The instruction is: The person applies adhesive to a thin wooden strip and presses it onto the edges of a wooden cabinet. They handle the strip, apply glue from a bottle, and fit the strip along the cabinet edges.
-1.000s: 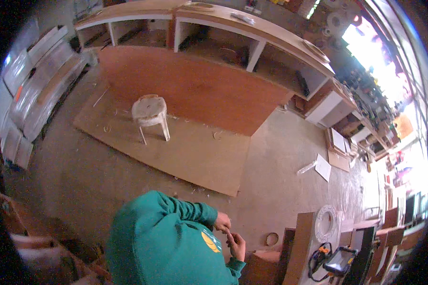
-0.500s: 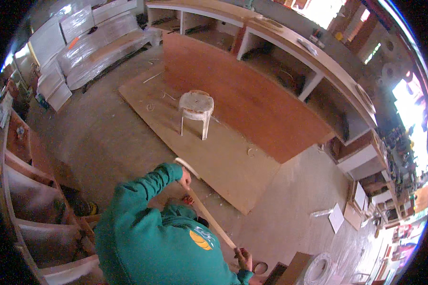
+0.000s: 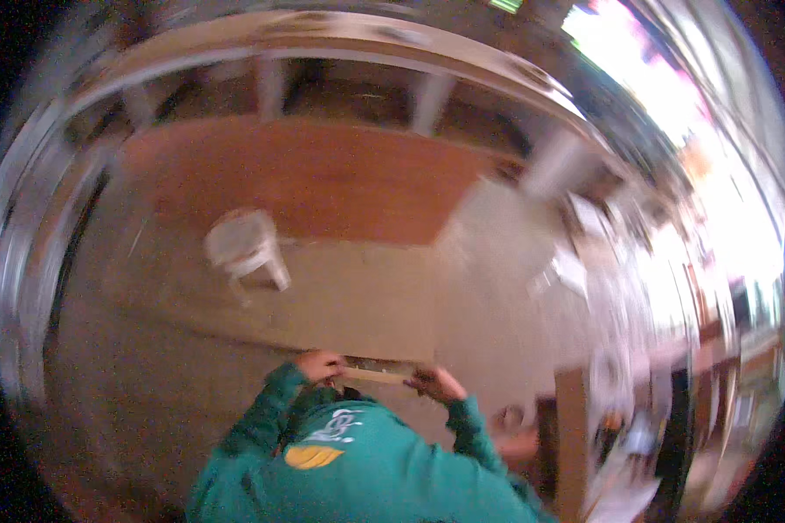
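Observation:
Low in front of my chest, both hands grip a narrow, flat, pale wood-coloured strip point(image 3: 375, 376). My left hand point(image 3: 321, 364) is closed around the strip near its left part. Toward its right end, my right hand point(image 3: 438, 383) pinches it, fingers partly blurred. The strip runs nearly level between the two hands. My green sleeves and sweatshirt fill the lower middle of the view. Beyond my hands lies a large tan sheet point(image 3: 358, 301) on the floor, and a white plastic stool point(image 3: 240, 240) stands on its left part.
A reddish-brown panel point(image 3: 323, 179) extends behind the stool, below a long counter point(image 3: 340, 39) with open compartments. To my right stands a brown upright board point(image 3: 571, 436) among blurred items. White sheets point(image 3: 569, 272) lie on the floor at the right.
The view has swung to the right and blurred. My hands have come closer together, and the strip has gone from a steep slant to nearly level.

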Demonstrator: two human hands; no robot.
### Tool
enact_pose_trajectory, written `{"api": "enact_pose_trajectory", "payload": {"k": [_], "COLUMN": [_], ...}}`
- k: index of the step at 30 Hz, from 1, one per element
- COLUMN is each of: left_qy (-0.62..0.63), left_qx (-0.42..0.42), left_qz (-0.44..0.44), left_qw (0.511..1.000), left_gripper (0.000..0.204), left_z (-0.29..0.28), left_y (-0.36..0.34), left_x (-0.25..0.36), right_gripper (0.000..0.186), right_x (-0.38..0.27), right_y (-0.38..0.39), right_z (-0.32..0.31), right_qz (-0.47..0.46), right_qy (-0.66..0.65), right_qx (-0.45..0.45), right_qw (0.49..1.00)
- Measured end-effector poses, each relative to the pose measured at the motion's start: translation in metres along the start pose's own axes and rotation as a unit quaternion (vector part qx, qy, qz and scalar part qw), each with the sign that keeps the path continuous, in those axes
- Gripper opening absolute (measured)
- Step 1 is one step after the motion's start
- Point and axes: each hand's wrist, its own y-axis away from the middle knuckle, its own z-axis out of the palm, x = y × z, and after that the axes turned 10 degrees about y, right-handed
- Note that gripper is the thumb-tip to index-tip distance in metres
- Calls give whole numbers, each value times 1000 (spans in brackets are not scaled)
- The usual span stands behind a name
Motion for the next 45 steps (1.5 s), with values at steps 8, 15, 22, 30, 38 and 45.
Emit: {"api": "enact_pose_trajectory", "payload": {"k": [8,15,22,30,38,45], "left_qy": [-195,-110,-47,-139,-142,-229], "left_qx": [-6,-178,-214,-275,-232,-135], "left_qz": [-142,-84,-33,-16,32,67], "left_qw": [971,974,975,951,962,962], "left_gripper": [28,35,27,20,19,26], "left_z": [-151,-123,-39,-4,88,133], "left_y": [68,-10,-55,-76,-77,-53], "left_x": [-58,60,107,149,196,206], "right_gripper": [43,42,33,30,35,31], "right_x": [21,-34,-47,22,-3,9], "right_y": [26,0,11,97,81,88], "right_z": [-14,1,4,24,17,20], "right_qz": [110,56,88,99,-36,2], "right_qy": [47,56,90,-35,-157,-241], "right_qx": [77,166,172,330,347,276], "right_qw": [990,983,977,938,924,930]}}
